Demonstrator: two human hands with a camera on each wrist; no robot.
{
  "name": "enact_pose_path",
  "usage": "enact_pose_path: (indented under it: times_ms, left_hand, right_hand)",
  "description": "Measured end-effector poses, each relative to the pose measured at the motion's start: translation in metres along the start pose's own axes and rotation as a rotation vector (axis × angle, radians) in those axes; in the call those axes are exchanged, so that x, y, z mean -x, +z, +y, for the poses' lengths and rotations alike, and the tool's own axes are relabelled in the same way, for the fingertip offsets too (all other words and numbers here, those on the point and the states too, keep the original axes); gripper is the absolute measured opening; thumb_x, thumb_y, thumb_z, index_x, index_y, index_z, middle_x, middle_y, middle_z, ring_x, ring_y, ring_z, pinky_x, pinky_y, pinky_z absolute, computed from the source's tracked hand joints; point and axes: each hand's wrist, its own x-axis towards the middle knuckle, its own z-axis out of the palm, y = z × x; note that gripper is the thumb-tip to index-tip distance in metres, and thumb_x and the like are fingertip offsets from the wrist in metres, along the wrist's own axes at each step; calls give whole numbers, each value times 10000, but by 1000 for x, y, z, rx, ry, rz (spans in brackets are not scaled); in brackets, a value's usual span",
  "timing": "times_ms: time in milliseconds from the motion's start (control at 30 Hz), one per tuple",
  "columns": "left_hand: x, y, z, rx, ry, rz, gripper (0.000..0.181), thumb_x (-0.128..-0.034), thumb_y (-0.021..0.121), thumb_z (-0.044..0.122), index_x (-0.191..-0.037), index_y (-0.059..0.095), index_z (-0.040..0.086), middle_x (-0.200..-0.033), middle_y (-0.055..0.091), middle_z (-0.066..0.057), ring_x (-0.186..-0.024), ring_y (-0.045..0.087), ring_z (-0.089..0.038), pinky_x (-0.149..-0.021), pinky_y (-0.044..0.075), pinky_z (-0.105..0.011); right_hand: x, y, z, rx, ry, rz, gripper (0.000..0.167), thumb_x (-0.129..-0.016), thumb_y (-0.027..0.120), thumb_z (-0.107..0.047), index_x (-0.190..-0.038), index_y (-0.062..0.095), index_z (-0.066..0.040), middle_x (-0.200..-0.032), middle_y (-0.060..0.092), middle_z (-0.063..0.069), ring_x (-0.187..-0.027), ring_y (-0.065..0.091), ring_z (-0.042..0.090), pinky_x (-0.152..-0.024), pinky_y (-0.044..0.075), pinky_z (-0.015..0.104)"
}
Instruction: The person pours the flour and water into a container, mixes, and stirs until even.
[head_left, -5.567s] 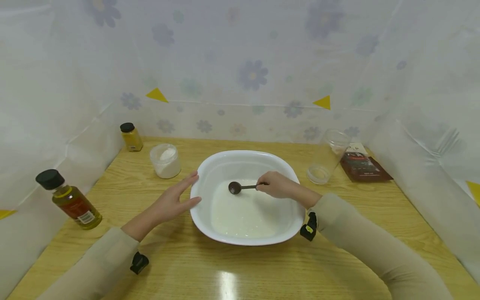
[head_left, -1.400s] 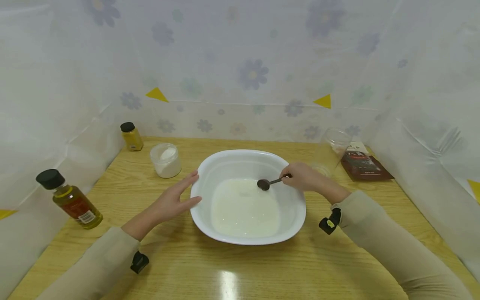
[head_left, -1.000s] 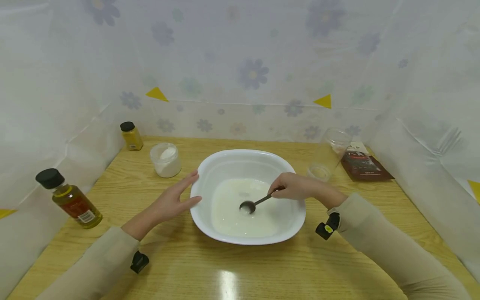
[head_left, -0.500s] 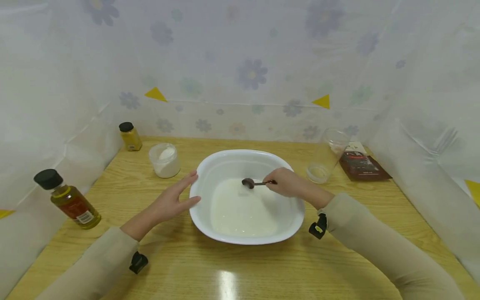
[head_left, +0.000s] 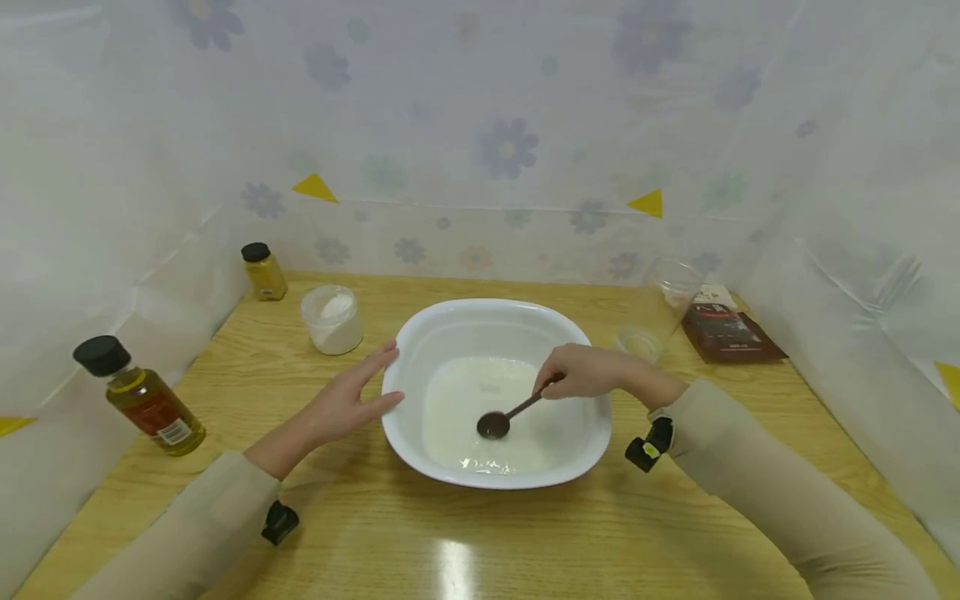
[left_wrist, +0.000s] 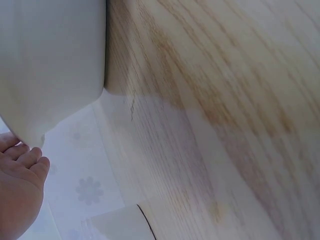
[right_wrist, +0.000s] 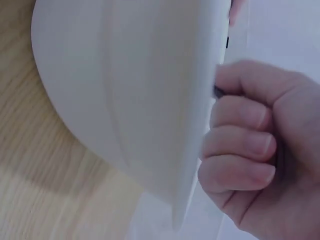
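A white oval basin (head_left: 487,332) stands on the table, holding a milky white liquid (head_left: 457,400). My right hand (head_left: 581,370) reaches over the basin's right side and grips the handle of a dark brown measuring spoon (head_left: 493,426). The spoon's bowl is at the liquid, towards the near side; how deep it dips is hard to tell. In the right wrist view, the right hand (right_wrist: 250,135) has its fingers curled, and the basin wall hides most of the spoon. My left hand (head_left: 348,402) touches the basin's left rim with fingers and thumb spread.
Left of the basin are a clear jar of white powder (head_left: 332,321), a yellow jar with a black lid (head_left: 264,275) and an oil bottle (head_left: 153,408). Behind the right hand stand a clear container (head_left: 656,304) and a dark red packet (head_left: 727,333). Plastic curtains (head_left: 480,150) surround the table (head_left: 360,517).
The spoon has moved about within the basin; since half a second ago it has come nearer and its handle slants more. The left hand has stayed on the rim.
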Motion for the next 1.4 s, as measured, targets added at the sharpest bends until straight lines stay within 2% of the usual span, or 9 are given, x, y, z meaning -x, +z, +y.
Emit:
enact_pose_path:
  times_ms: [100, 167, 267, 400, 700, 933, 1033, 1200, 1400]
  left_hand:
    - [0, 0, 0, 1, -10, 1, 695, -907, 586, 352, -1427, 290, 0, -1493, 208, -129, -1345, 193, -322, -1047, 215, -510]
    - [0, -1, 0, 4, -17, 0, 703, -903, 589, 362, -1428, 290, 3, -1494, 208, -122, -1345, 193, -320, -1048, 215, -509]
    - [0, -1, 1, 11, -24, -5, 713, -899, 589, 379, -1431, 289, 11, -1497, 205, -109, -1347, 192, -312, -1049, 215, -503]
    - [0, -1, 3, 13, -19, -4, 712, -898, 592, 374, -1429, 291, 7, -1495, 206, -116, -1345, 195, -320, -1047, 216, -508]
    - [1, -1, 1, 8, -31, 0, 703, -903, 586, 369, -1433, 288, 16, -1499, 199, -109, -1350, 184, -309, -1053, 206, -502]
    - [1, 1, 0, 7, -3, 10, 703, -901, 593, 360, -1426, 294, 1, -1491, 210, -127, -1341, 200, -328, -1049, 208, -509]
    - [1, 1, 0, 4, -12, 7, 704, -900, 591, 364, -1429, 292, 8, -1494, 207, -115, -1344, 197, -318, -1052, 209, -500]
    - [0, 0, 1, 10, -25, -2, 704, -899, 591, 371, -1434, 290, 25, -1498, 198, -89, -1351, 187, -290, -1061, 203, -480]
    - [0, 1, 0, 7, -6, 8, 704, -900, 592, 365, -1427, 295, 5, -1495, 203, -125, -1345, 196, -315, -1051, 212, -503]
  right_hand:
    - [-4, 0, 2, 3, 48, 79, 189, -903, 539, -57, -971, 711, -22, -702, 613, -24, -537, 383, 56, -527, 342, 212]
    - [-8, 4, 0, -11, 33, 80, 200, -910, 533, -70, -998, 706, -22, -720, 617, -28, -542, 388, 49, -531, 349, 206]
    - [-13, 11, -9, -67, -18, 3, 204, -914, 538, -89, -1015, 706, -31, -714, 619, -40, -537, 387, 37, -530, 354, 197]
    - [-10, 11, -16, -109, -18, -85, 189, -910, 548, -82, -990, 713, -39, -659, 600, -48, -513, 368, 39, -515, 337, 194]
    - [-20, 8, -9, -94, 82, 77, 208, -912, 531, -82, -1011, 700, -12, -661, 578, 3, -530, 385, 70, -527, 341, 217]
    - [-30, 24, -27, -257, 64, -24, 223, -941, 507, -92, -1062, 682, -27, -550, 460, -41, -447, 312, 80, -454, 293, 208]
    - [-29, 25, -30, -246, 62, -78, 210, -926, 520, -91, -1025, 698, -41, -562, 473, -41, -456, 318, 69, -456, 292, 199]
    - [-15, 11, -22, -138, 101, -97, 192, -888, 534, -73, -919, 724, -74, -611, 553, 2, -492, 349, 65, -496, 319, 202]
    - [0, -9, -5, -56, 187, 15, 203, -881, 513, -41, -892, 715, -24, -652, 581, 27, -530, 367, 89, -534, 334, 236]
